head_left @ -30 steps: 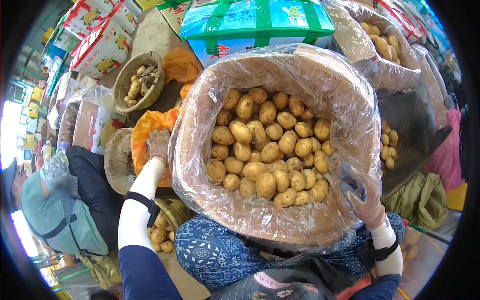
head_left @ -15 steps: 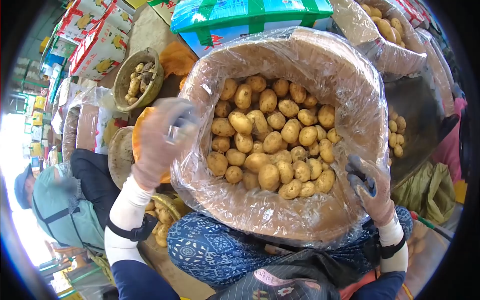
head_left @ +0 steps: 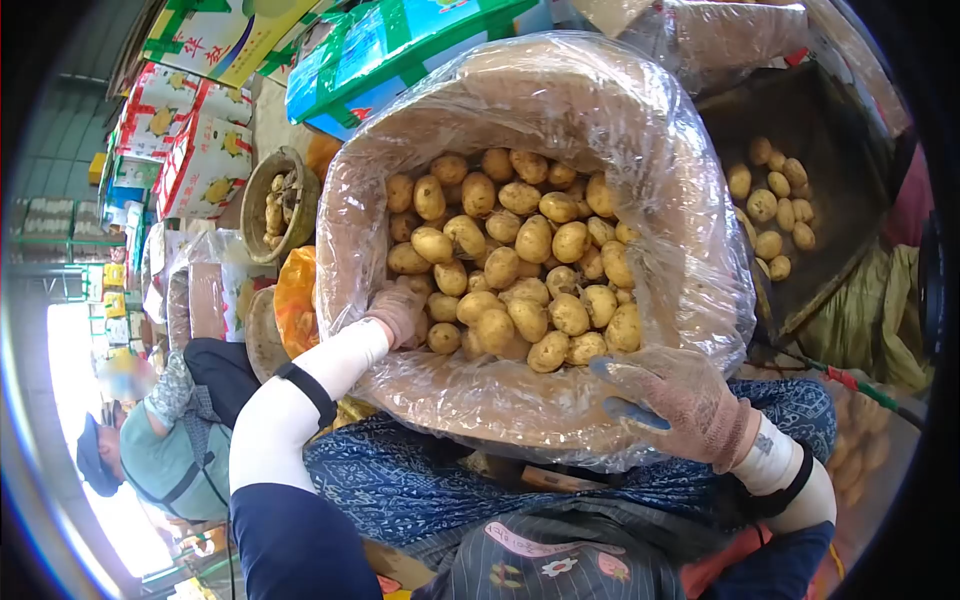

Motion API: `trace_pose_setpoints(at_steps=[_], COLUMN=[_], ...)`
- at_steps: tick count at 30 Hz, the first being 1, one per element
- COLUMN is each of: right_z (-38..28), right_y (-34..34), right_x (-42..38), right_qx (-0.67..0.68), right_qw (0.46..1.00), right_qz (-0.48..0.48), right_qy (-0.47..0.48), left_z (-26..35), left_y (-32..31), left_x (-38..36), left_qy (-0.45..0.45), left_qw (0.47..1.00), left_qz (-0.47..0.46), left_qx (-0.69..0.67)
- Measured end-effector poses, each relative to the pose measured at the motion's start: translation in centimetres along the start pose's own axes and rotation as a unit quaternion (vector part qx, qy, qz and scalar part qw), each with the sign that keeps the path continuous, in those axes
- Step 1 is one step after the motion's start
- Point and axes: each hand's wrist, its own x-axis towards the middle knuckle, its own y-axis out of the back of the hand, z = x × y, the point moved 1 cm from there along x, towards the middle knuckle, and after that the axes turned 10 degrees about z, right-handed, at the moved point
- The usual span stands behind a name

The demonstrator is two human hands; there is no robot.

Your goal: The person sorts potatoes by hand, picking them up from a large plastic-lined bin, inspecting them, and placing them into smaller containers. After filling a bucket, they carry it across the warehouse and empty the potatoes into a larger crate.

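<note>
A box [head_left: 690,240] lined with clear plastic stands in front of my lap, holding a heap of potatoes [head_left: 533,240]. My left hand [head_left: 397,312], in a brownish glove, reaches over the box's left wall and down against the potatoes at that side. Its fingertips are hidden, so its grip does not show. My right hand [head_left: 672,402], gloved with grey-blue fingertips, lies over the near right rim of the box. Its thumb and fingers are apart and nothing is in them.
Right of the box, a dark scoop-like tray [head_left: 835,200] holds several smaller potatoes. A blue and green carton [head_left: 400,55] stands behind. At the left are a round basket [head_left: 250,205] with potatoes, an orange bag [head_left: 297,300], stacked cartons [head_left: 205,165] and a seated person [head_left: 175,460].
My left hand has come down from above the left rim into the box beside the potatoes. My right hand has shifted toward the near rim, its fingers now pointing left. The view has turned slightly.
</note>
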Motion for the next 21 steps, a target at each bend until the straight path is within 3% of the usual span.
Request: trace_pose_setpoints(at_steps=[5,7,8,10,11,13,15,16,17,18,19,20,21], right_z=[-0.2,-0.3,-0.3,-0.5,-0.6,-0.6,-0.6,-0.5,-0.4,-0.2,0.0,0.3,0.6], right_y=[0.9,1.2,1.3,1.4,1.3,0.7,0.3,0.1,-0.1,-0.4,-0.7,-1.0,-1.3], right_x=[-1.7,-1.9,-1.9,-1.7,-1.7,-1.5,-1.5,-1.5,-1.5,-1.5,-1.5,-1.5,-1.5], right_qx=[-0.028,-0.035,-0.033,-0.014,-0.015,-0.005,-0.017,-0.026,-0.03,-0.038,-0.046,-0.048,-0.057], right_qw=[0.999,0.998,0.998,0.999,0.999,0.994,0.993,0.993,0.992,0.992,0.992,0.991,0.993], right_qz=[0.018,0.038,0.042,0.035,0.037,0.088,0.089,0.088,0.091,0.091,0.09,0.092,0.083], right_qy=[0.012,0.023,0.027,0.015,0.022,0.058,0.07,0.077,0.081,0.079,0.077,0.081,0.07], left_z=[-0.6,-0.1,0.1,0.8,1.4,3.1,4.2,4.8,5.3,5.9,6.7,7.7,8.5], left_y=[1.2,3.6,4.6,6.6,7.8,10.4,11.3,11.4,11.3,10.7,10.3,9.8,9.3], left_x=[-2.4,-5.3,-6.5,-9.2,-10.4,-12.8,-14.6,-15.3,-15.8,-16.2,-16.6,-16.9,-17.0], left_qy=[0.007,-0.016,-0.012,-0.117,-0.112,-0.17,-0.176,-0.176,-0.176,-0.145,-0.147,-0.13,-0.104], left_qw=[0.999,0.986,0.986,0.919,0.919,0.862,0.852,0.827,0.794,0.724,0.724,0.55,0.328], left_qz=[0.02,0.14,0.141,0.296,0.301,0.384,0.4,0.38,0.357,0.242,0.246,0.105,-0.046], left_qx=[-0.047,-0.093,-0.087,-0.233,-0.23,-0.284,-0.289,-0.376,-0.46,-0.629,-0.627,-0.818,-0.938])
